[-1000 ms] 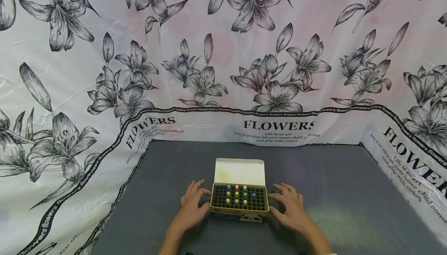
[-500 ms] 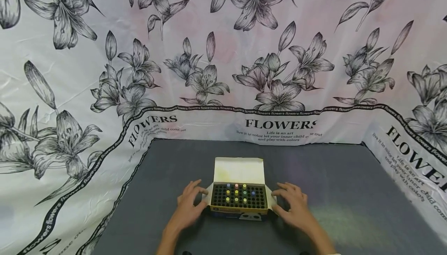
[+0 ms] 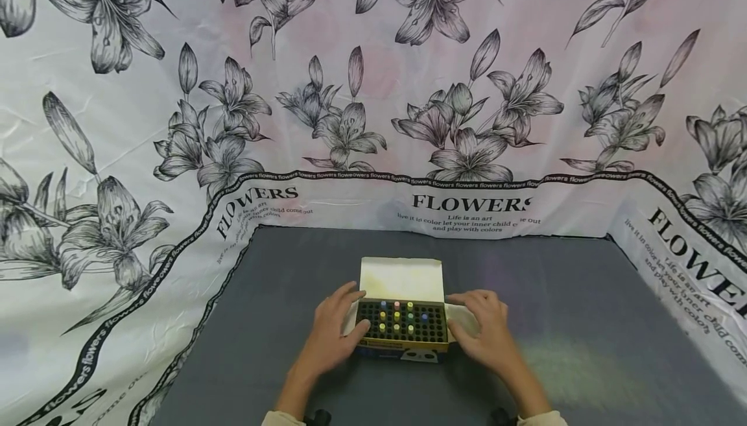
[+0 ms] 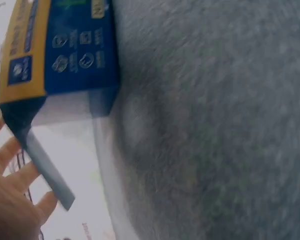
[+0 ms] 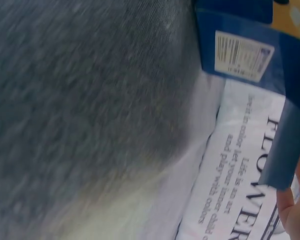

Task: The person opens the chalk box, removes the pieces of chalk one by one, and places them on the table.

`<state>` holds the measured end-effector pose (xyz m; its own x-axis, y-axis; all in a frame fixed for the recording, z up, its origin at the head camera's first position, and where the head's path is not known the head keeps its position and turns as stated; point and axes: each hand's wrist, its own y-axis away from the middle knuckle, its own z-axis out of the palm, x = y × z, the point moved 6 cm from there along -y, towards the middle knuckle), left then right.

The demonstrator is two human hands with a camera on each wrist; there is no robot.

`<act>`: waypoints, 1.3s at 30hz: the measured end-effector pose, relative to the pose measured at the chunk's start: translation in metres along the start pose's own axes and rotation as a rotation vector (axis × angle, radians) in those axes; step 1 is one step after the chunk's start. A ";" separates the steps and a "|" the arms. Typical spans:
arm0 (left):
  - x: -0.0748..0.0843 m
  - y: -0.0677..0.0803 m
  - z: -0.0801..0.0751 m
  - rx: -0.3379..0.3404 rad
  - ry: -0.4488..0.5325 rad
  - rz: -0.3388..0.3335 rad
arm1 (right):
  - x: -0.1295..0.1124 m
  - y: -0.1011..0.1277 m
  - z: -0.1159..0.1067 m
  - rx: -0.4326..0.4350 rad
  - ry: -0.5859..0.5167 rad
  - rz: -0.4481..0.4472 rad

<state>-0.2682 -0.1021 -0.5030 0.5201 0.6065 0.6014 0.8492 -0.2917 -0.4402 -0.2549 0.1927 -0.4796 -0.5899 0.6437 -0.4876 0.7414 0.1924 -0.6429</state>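
Note:
A blue and yellow cardboard box sits on the table with its pale lid raised at the back. Inside is a black grid of holes, where several small coloured sticks stand, mostly yellow, some blue, pink and green. My left hand is at the box's left end, thumb over the edge, fingers spread behind the left side flap. At the other end, my right hand has its fingers and thumb loosely bent beside the folded-out right flap. Neither hand is seen gripping anything.
A dark grey cloth covers the table. White flower-printed fabric rises behind it and along both sides. Small black objects show by the wrists at the bottom edge.
The side flaps came out from the box's ends. My left hand then moved right and upward, its thumb now over the left edge. My right hand shifted slightly up and left.

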 end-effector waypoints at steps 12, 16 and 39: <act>0.000 0.003 0.015 -0.011 -0.129 -0.053 | -0.009 -0.005 0.027 -0.096 0.085 -0.038; -0.004 0.004 0.018 -0.043 -0.135 -0.091 | -0.010 -0.005 0.031 -0.106 0.095 -0.031; -0.019 0.006 0.029 -0.178 0.136 -0.292 | -0.012 -0.010 0.043 -0.074 0.117 -0.043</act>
<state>-0.2752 -0.0940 -0.5367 0.2504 0.5827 0.7732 0.9601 -0.2522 -0.1209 -0.2692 0.1509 -0.4924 -0.5836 0.7147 -0.3856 0.7401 0.2728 -0.6147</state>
